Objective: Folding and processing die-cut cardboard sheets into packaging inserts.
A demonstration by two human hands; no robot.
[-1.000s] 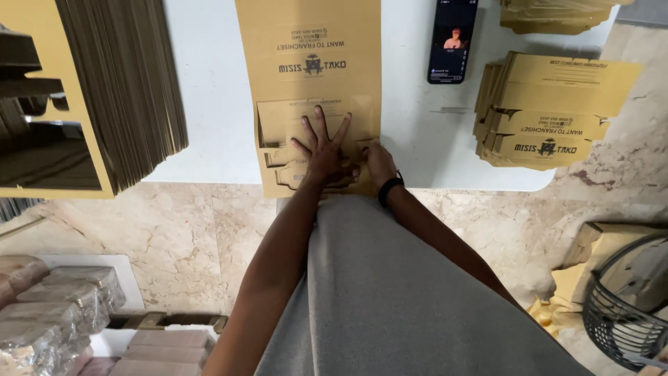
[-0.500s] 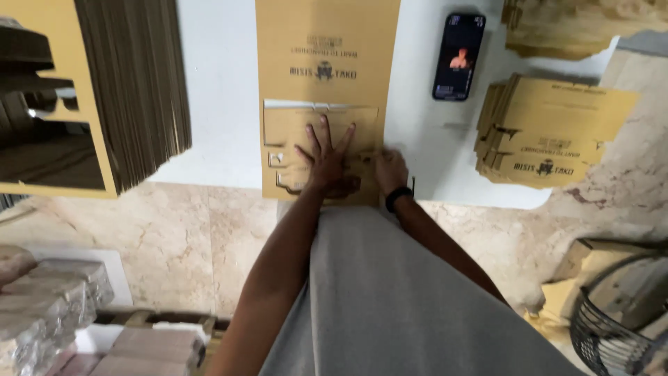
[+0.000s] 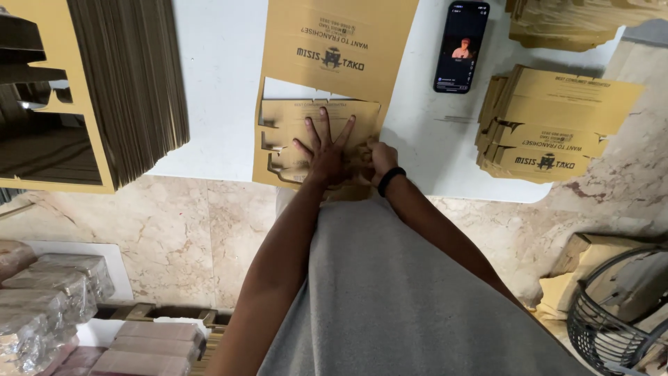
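Head view: left hand flat, fingers splayed, pressing the folded cardboard box blank at the near edge of the white worktop. Right hand curled on the blank's right flap; grip unclear. Phone far right, stack of folded blanks beyond.

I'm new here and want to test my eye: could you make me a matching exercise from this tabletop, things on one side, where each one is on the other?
Things:
1. left hand
2. phone
3. folded boxes
4. flat sheets

Places:
A. stacked at the table's right edge
B. spread flat on the cardboard blank
C. standing on edge in a row at the left
D. lying on the white table, screen lit, right of the blank

Pairs: 1-B, 2-D, 3-A, 4-C
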